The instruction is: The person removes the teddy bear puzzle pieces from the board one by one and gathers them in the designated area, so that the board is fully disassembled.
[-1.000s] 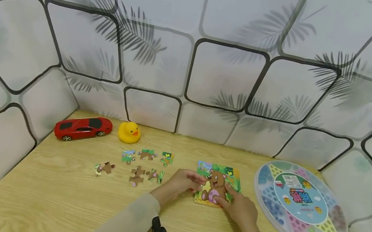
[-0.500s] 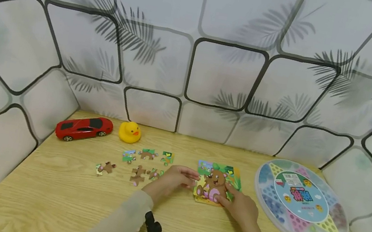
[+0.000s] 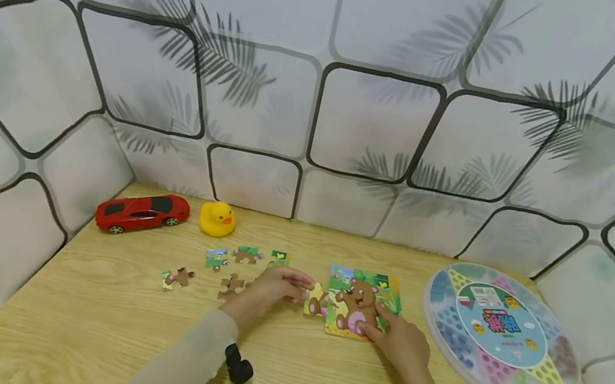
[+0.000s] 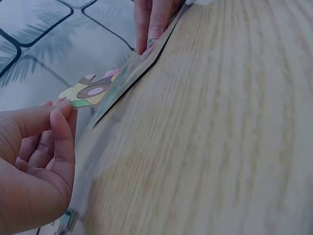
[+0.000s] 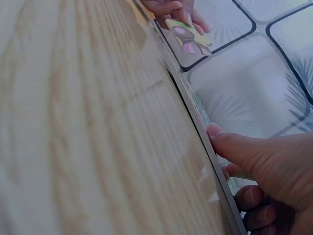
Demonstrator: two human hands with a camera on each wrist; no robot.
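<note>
My left hand [image 3: 270, 290] pinches a jigsaw piece [image 3: 316, 300] showing a bear's foot on yellow and green, just left of the jigsaw board [image 3: 359, 301]. In the left wrist view the piece [image 4: 90, 94] sticks out from between thumb and fingertips, raised beside the board's edge. A smiling brown bear with a pink belly is pictured on that board. My right hand [image 3: 403, 348] holds the board at its right side, thumb at the near edge and index finger on its face. Seen from the right wrist, the other fingers [image 5: 254, 198] are curled beside the edge.
Several loose jigsaw pieces [image 3: 232, 285] lie to the left, partly behind my left hand. Beyond them stand a yellow rubber duck [image 3: 217, 219] and a red toy car [image 3: 143, 213]. A round Chinese checkers set [image 3: 501, 336] lies at the right. Patterned padded walls [image 3: 342, 205] enclose the table.
My left hand has drawn leftward away from the board, and the piece with the bear's foot now shows apart at its fingertips. The right hand has stayed at the board.
</note>
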